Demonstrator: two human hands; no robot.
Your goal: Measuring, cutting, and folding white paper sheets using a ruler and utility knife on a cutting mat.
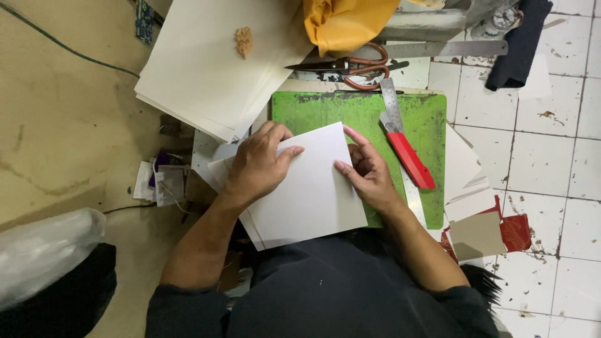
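a white sheet of card (307, 188) is lain across the near part of a green cutting mat (426, 119), its lower edge reaching over the person's lap; the left hand (256, 164) is pressed flat on the upper left part of the sheet, fingers stretched out and slightly spread, the palm down, nothing being clasped in it; the right hand (369, 172) is set at the sheet's right edge, fingers loosely bent, the fingertips (341, 166) laid on the card near the edge and the forefinger pointed up toward the sheet's top corner; whether the edge is pinched between thumb and fingers cannot be told from this view.

further pale sheets are seen peeping out under the left side of the card. a utility knife with a red handle (410, 159) is lain on the mat just beside the right hand, with a short steel ruler (390, 97) above it, touching or overlapping its blade end. beyond the mat a pair of scissors with brown handles (347, 66) is placed, and a long steel ruler (447, 48) is lain across the tiles behind it. a large stack of white card sheets (206, 69) is piled to the upper left, with a small tan crumbly lump (243, 40) resting on it; a yellow cloth (344, 22) is bunched at the top. offcuts of grey and red card (488, 231) are scattered on the white tiled floor (551, 163) at the right.
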